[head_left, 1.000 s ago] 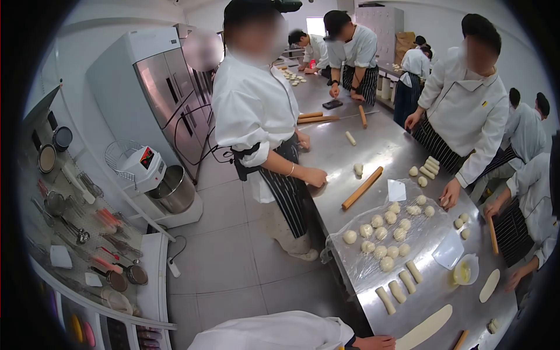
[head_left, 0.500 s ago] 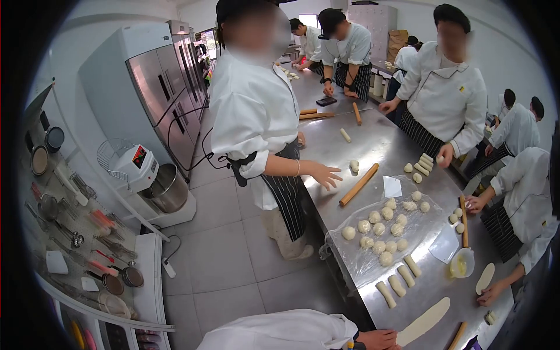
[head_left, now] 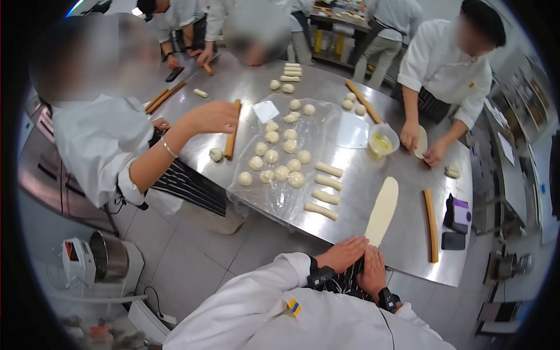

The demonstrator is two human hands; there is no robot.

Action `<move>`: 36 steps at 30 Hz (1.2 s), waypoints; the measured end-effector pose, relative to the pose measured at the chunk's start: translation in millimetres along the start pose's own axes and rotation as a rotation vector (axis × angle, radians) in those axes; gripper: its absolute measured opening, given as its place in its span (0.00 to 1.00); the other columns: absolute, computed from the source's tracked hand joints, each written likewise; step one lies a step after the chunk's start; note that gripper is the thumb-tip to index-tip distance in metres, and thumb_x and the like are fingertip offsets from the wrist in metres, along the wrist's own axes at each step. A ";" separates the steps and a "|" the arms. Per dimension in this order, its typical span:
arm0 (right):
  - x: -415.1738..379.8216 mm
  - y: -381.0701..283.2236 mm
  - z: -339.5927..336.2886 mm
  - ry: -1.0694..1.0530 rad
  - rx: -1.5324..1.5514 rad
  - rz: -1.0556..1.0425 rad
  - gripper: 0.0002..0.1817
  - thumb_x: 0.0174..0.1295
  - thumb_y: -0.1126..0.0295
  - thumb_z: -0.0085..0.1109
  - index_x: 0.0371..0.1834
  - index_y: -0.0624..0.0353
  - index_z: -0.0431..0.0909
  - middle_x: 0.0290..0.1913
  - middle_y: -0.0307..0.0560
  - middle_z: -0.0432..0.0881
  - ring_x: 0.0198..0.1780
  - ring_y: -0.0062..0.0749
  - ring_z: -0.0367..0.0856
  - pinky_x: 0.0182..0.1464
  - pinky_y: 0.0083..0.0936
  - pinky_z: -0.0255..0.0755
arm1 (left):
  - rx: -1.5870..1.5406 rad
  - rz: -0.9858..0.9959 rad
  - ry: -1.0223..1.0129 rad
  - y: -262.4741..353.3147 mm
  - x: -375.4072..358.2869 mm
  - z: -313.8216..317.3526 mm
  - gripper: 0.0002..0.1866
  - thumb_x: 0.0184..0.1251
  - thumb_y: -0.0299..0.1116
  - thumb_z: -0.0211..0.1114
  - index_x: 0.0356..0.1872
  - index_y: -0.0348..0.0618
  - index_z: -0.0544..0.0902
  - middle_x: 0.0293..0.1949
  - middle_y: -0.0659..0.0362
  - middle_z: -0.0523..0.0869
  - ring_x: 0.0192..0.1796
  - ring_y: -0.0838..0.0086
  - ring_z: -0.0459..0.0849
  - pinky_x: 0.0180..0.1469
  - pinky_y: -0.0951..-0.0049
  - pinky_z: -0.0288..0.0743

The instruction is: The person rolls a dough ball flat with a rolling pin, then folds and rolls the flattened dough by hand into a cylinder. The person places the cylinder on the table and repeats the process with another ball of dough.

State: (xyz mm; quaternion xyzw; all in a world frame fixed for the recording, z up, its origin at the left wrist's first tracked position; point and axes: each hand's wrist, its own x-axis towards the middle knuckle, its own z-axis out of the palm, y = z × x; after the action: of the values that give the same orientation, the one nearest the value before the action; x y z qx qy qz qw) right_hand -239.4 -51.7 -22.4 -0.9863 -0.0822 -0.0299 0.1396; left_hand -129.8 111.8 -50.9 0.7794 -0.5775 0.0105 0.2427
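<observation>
Under a long, flat, cream dough strip (head_left: 383,204) is the shiny metal counter (head_left: 410,201). The left hand (head_left: 347,253) and right hand (head_left: 371,275) lie flat together at its near end. It looks soft, best held from below.

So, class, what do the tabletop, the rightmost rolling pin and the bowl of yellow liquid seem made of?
Tabletop: satin metal, likely stainless steel, from its grey sheen and blurred reflections.
Rolling pin: apparently smooth wood, by its warm brown colour.
Bowl: smooth plastic or possibly glass; its wall looks translucent.
</observation>
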 end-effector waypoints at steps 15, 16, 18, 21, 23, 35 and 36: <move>148.2 143.4 -37.4 0.405 0.349 0.365 0.18 0.61 0.65 0.61 0.51 0.62 0.81 0.49 0.57 0.80 0.54 0.53 0.77 0.57 0.40 0.70 | -0.277 -0.551 0.111 -108.5 158.3 -47.8 0.21 0.61 0.33 0.61 0.55 0.35 0.78 0.50 0.42 0.79 0.55 0.48 0.77 0.57 0.55 0.74; 168.1 153.9 -37.1 0.407 0.347 0.365 0.18 0.61 0.65 0.61 0.51 0.62 0.81 0.49 0.57 0.80 0.54 0.53 0.77 0.57 0.40 0.70 | -0.278 -0.549 0.112 -124.5 175.9 -40.8 0.21 0.61 0.33 0.61 0.55 0.35 0.78 0.50 0.42 0.79 0.55 0.48 0.77 0.57 0.55 0.74; 197.7 172.6 -32.6 0.379 0.154 0.402 0.16 0.61 0.62 0.60 0.48 0.59 0.82 0.47 0.56 0.80 0.50 0.52 0.77 0.54 0.42 0.70 | -0.128 -0.587 0.089 -146.7 203.5 -28.8 0.19 0.64 0.34 0.61 0.54 0.36 0.80 0.48 0.42 0.79 0.51 0.49 0.79 0.54 0.59 0.74; 212.1 184.1 -27.4 0.337 0.118 0.247 0.16 0.57 0.60 0.64 0.46 0.54 0.85 0.42 0.50 0.79 0.50 0.47 0.76 0.52 0.40 0.69 | -0.003 -0.437 -0.033 -153.6 225.8 -27.9 0.17 0.63 0.35 0.60 0.48 0.37 0.83 0.44 0.42 0.80 0.47 0.50 0.79 0.50 0.57 0.75; 211.9 192.5 -6.7 0.427 0.112 0.225 0.13 0.51 0.63 0.67 0.40 0.53 0.84 0.41 0.49 0.78 0.48 0.47 0.76 0.50 0.42 0.69 | 0.044 -0.302 0.013 -172.7 226.9 2.9 0.10 0.58 0.33 0.59 0.37 0.40 0.83 0.36 0.45 0.81 0.41 0.50 0.80 0.43 0.54 0.76; 230.0 215.1 -6.4 0.270 0.188 0.152 0.14 0.55 0.65 0.65 0.42 0.60 0.83 0.41 0.56 0.78 0.47 0.54 0.75 0.52 0.43 0.69 | -0.152 -0.395 -0.031 -160.9 231.8 -13.9 0.25 0.58 0.32 0.64 0.58 0.35 0.74 0.49 0.46 0.78 0.51 0.55 0.79 0.54 0.60 0.74; 230.4 218.0 -5.7 0.259 0.223 0.162 0.15 0.55 0.64 0.65 0.43 0.61 0.83 0.41 0.56 0.79 0.47 0.54 0.76 0.52 0.43 0.69 | -0.146 -0.399 -0.020 -154.9 228.2 -23.4 0.25 0.58 0.32 0.64 0.58 0.35 0.74 0.49 0.46 0.78 0.51 0.55 0.79 0.54 0.60 0.74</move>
State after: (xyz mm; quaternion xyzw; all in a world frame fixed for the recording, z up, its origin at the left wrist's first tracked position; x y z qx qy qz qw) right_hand 24.4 -224.4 -56.9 -0.9560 0.0135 -0.1359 0.2595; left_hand 92.6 -50.0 -19.2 0.8588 -0.4133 -0.0873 0.2899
